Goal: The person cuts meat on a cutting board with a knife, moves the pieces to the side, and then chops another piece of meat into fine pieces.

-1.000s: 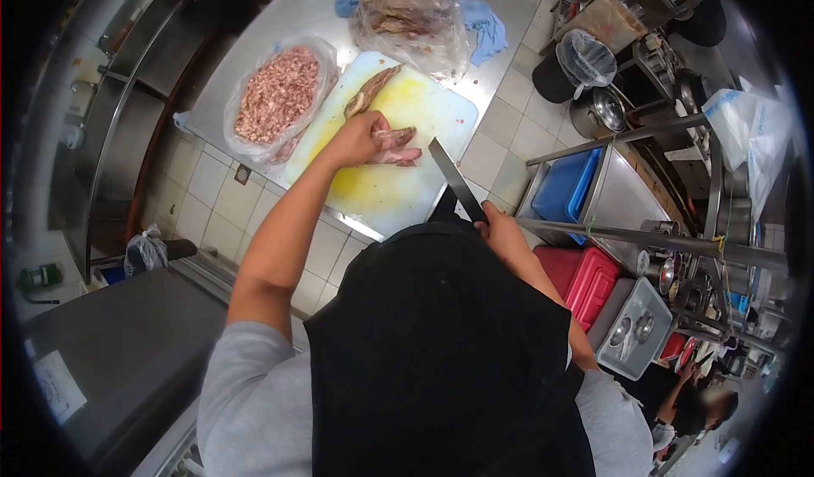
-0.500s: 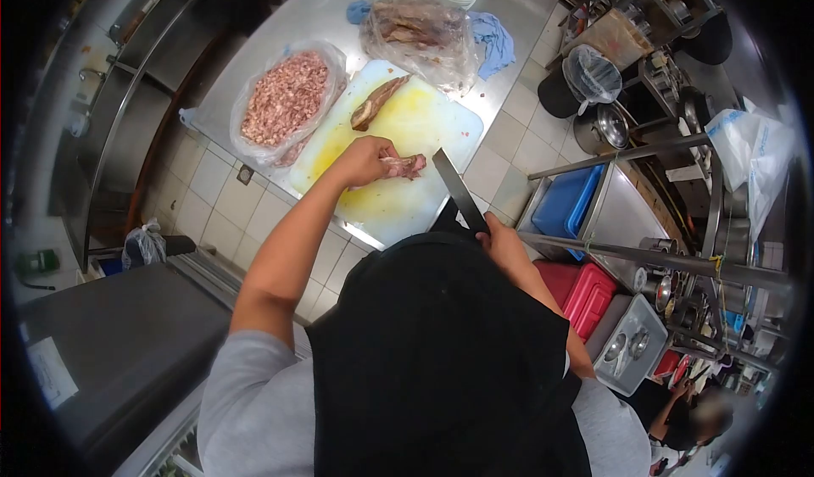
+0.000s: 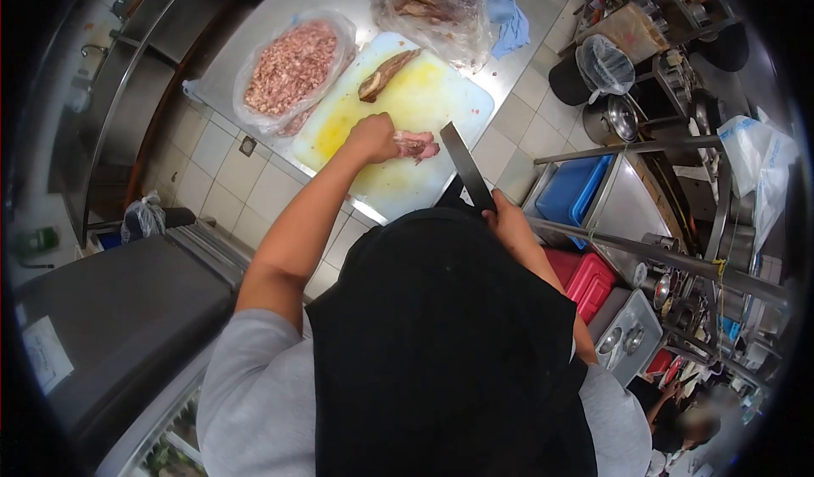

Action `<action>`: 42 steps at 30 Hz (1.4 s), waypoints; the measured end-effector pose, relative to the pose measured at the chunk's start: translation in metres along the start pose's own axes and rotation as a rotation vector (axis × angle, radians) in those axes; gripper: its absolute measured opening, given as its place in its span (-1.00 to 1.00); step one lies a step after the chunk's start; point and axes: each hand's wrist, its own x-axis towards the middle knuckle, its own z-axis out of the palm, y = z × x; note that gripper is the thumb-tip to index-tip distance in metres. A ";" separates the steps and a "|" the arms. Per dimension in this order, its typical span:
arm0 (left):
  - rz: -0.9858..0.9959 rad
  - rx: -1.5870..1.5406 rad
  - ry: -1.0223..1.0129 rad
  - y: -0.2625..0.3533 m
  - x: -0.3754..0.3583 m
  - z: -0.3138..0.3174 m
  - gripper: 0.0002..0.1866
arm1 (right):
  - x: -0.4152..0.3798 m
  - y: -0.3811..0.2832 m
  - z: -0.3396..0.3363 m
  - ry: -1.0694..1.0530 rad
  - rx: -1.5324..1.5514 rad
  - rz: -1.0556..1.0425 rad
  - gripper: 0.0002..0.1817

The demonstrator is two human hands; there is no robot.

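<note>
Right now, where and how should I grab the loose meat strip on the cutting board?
Probably pinch the meat strip by its thicker near end, coming from above on your side, closing across its width. It lies slanted on the cutting board, uncovered, tapering away toward the far plastic bag.

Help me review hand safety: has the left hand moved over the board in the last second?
Yes, slightly: against the cutting board, the left hand has shifted toward the board's near edge, away from the loose strip of meat.
</note>
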 end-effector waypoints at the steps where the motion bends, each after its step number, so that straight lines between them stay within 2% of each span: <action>1: 0.003 0.067 -0.129 0.001 -0.001 0.000 -0.38 | 0.000 0.001 0.000 -0.007 0.002 0.003 -0.67; 2: -0.001 0.066 -0.135 0.001 -0.003 0.005 -0.38 | 0.001 0.003 0.001 0.001 -0.020 -0.022 -0.67; 4: 0.155 0.087 0.095 0.000 -0.007 0.017 -0.39 | 0.002 0.002 0.001 0.005 -0.040 -0.040 -0.67; 5: 0.155 0.087 0.086 -0.003 -0.010 0.023 -0.39 | 0.001 0.002 0.002 0.010 -0.029 -0.040 -0.67; 7: 0.202 0.083 0.364 -0.007 -0.015 0.028 -0.40 | -0.001 -0.002 0.001 0.014 -0.012 -0.035 -0.66; 8: 0.204 0.086 0.358 -0.008 -0.014 0.027 -0.40 | -0.002 -0.004 -0.001 -0.001 -0.010 -0.011 -0.66; 10: -0.024 0.030 0.108 -0.006 -0.009 0.015 -0.44 | -0.003 -0.004 0.002 -0.013 -0.004 0.011 -0.66; 11: -0.022 0.034 0.110 -0.003 -0.007 0.009 -0.44 | -0.002 -0.001 0.004 0.012 -0.008 -0.011 -0.66; 13: -0.047 0.189 -0.145 0.007 -0.006 0.000 -0.48 | -0.003 0.000 0.006 0.037 -0.011 -0.030 -0.66; 14: -0.046 0.190 -0.147 0.004 -0.004 0.007 -0.48 | -0.003 0.001 0.007 0.033 -0.004 -0.026 -0.66; 16: 0.123 0.187 0.168 0.000 -0.004 0.019 -0.47 | -0.004 -0.002 0.005 0.031 0.006 -0.017 -0.66; 17: 0.128 0.188 0.164 -0.006 -0.001 0.021 -0.47 | -0.004 -0.003 0.004 0.019 0.004 -0.011 -0.66; 19: 0.212 -0.150 0.026 -0.004 -0.009 -0.001 -0.57 | -0.007 -0.003 0.003 0.010 0.005 0.004 -0.66; 22: 0.221 -0.059 -0.045 -0.020 -0.002 -0.019 -0.55 | -0.011 0.000 0.004 0.004 0.009 0.002 -0.66; 23: 0.147 0.087 -0.162 -0.022 0.004 -0.027 -0.48 | -0.011 0.000 0.004 0.005 0.009 0.009 -0.67; 24: 0.144 0.085 -0.160 -0.018 -0.003 -0.031 -0.48 | -0.009 0.001 0.004 0.008 0.006 0.011 -0.68; 26: 0.175 0.257 0.118 -0.011 -0.018 -0.035 -0.39 | -0.008 0.002 0.004 0.005 0.004 0.002 -0.68; 27: 0.211 0.175 0.068 -0.020 -0.011 -0.026 -0.28 | -0.010 0.003 0.004 0.000 0.005 0.002 -0.69; 28: 0.208 0.173 0.064 -0.023 -0.013 -0.014 -0.28 | -0.010 0.002 0.004 -0.004 0.005 0.004 -0.69; 30: 0.451 0.144 0.273 -0.027 -0.023 0.016 -0.21 | -0.009 0.001 0.004 -0.006 0.006 0.022 -0.69; 31: 0.398 0.243 0.204 -0.027 -0.028 0.030 -0.12 | -0.008 0.002 0.004 -0.006 0.010 0.023 -0.69; 32: 0.400 0.245 0.200 -0.029 -0.035 0.042 -0.12 | -0.008 0.003 0.004 0.010 0.008 0.009 -0.69; 34: 0.396 0.400 0.351 -0.027 -0.048 0.055 -0.08 | -0.010 -0.001 0.003 0.025 0.007 0.001 -0.69; 42: 0.381 0.377 0.313 -0.031 -0.066 0.058 -0.01 | -0.001 -0.004 -0.001 0.015 -0.015 0.001 -0.71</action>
